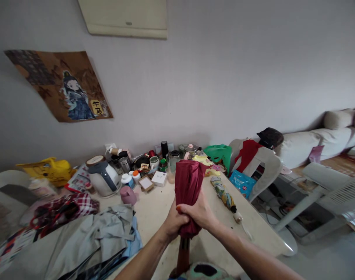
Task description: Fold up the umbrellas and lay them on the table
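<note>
We hold a folded dark red umbrella [188, 179] upright over the table [253, 227], both hands closed around its lower part. Our left hand [171, 224] wraps the cloth from the left, and our right hand [200, 214] clamps it from the right, its fingers lying across the front. The shaft [183, 252] runs down below the grip towards us.

Just right of the grip a second, patterned umbrella [224, 194] lies folded on the table, apart from our hands. Left of the grip and near it lies a heap of grey clothes [87, 237], with a plaid cloth [68, 206] further left. Beyond the grip to the left stand a pink cup [127, 194], a white kettle [103, 177] and a small white box [159, 178], and behind these, jars and bottles crowd against the wall. A yellow toy [49, 169] sits far left. Beyond the grip to the right are a green bag [220, 152], a chair [267, 165] draped with red cloth, and a blue packet [243, 183]. A sofa [311, 146] is well off to the right.

Nothing stands between our hands and the umbrella.

Above and left of the grip, the wall poster [65, 83] shows a cartoon figure and a yellow tag with two dark characters, too small for us to read surely. The print on the blue packet is also too small to read.
</note>
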`<state>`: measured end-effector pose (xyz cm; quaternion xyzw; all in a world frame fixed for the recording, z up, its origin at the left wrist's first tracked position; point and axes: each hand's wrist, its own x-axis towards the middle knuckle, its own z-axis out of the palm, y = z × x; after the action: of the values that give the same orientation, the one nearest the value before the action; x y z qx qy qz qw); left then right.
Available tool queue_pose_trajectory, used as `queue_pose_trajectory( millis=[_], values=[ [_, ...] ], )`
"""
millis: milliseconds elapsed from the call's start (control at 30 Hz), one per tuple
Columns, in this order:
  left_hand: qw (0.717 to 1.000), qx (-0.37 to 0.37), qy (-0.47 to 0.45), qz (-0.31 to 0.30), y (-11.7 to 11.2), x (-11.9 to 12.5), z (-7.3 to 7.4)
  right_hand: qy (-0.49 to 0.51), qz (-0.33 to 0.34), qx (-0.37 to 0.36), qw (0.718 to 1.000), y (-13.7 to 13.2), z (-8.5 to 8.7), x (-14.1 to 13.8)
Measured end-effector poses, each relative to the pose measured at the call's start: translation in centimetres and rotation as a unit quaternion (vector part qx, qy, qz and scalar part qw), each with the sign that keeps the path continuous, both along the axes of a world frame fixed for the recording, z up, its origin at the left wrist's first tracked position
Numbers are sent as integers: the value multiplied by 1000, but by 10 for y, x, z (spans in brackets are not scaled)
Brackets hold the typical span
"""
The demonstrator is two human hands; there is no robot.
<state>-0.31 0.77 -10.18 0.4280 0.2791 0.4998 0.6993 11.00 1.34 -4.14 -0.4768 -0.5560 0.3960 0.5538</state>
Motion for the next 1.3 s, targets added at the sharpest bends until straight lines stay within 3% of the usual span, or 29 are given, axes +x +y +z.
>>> queue_pose_trajectory(
  millis=[233, 433, 567, 733, 833, 1067, 1300],
  values=[
    [999, 21, -26, 23, -10, -4, 0, 37, 80, -23, 996, 3, -12, 2],
    [988, -28, 85, 125, -26, 4, -2, -21, 32, -36, 999, -13, -17, -9],
    [990, -66, 82, 93, -33, 0, -9, -42, 28, -33, 998, -18, -22, -12],
    [998, -1, -57, 10, -32, -9, -11, -40, 50, -22, 998, -11, -37, -7],
    [998, 8, -45, 31, -30, -7, -8, -49, 42, -13, 998, -10, -41, -6],
    [992, -40, 52, 104, -30, 2, -9, -60, 119, 0, 991, -13, -23, 6],
    [995, -35, 18, 92, -29, 5, -10, -4, 2, 11, 1000, 12, 10, 28]
  ],
)
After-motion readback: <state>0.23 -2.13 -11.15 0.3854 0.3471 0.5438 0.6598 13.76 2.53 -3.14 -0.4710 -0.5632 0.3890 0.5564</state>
